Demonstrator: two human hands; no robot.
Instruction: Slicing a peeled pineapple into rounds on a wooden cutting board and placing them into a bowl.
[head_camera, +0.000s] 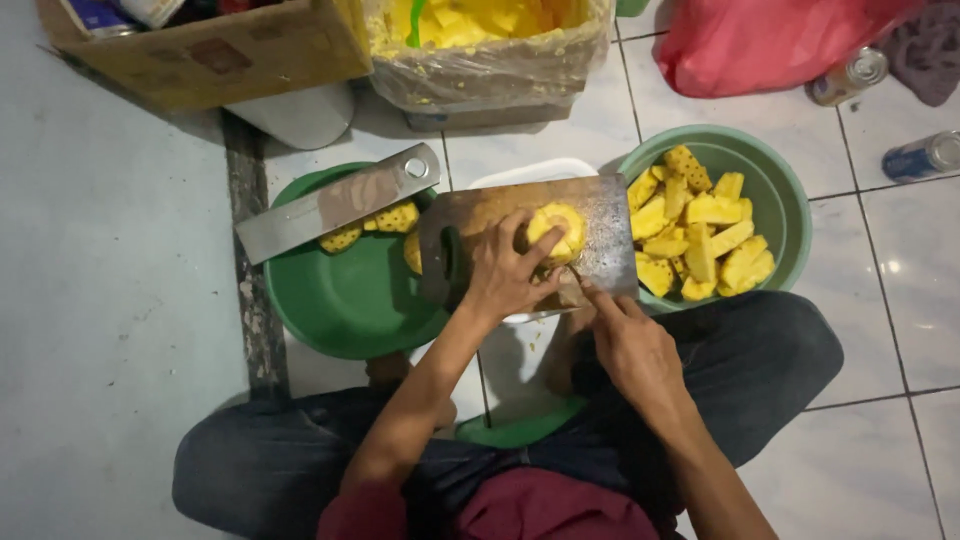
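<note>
Head cam looks down on the left hand (505, 275) pinning a pineapple piece (557, 230) on the cutting board (600, 225) bridging two bowls, right hand (630, 345) wrapped around a knife handle at the board's near edge, cut chunks (700, 235) dropping right into the pale green bowl (785, 195), open tile further right

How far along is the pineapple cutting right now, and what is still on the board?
Done: the light green basin on the right holds a heap of cut pineapple chunks. In hand: the left hand steadies a peeled pineapple piece on the cutting board, while the right hand works at the board's near edge; its knife is barely visible. Left: that piece, plus a few slices in the dark green basin.
</note>
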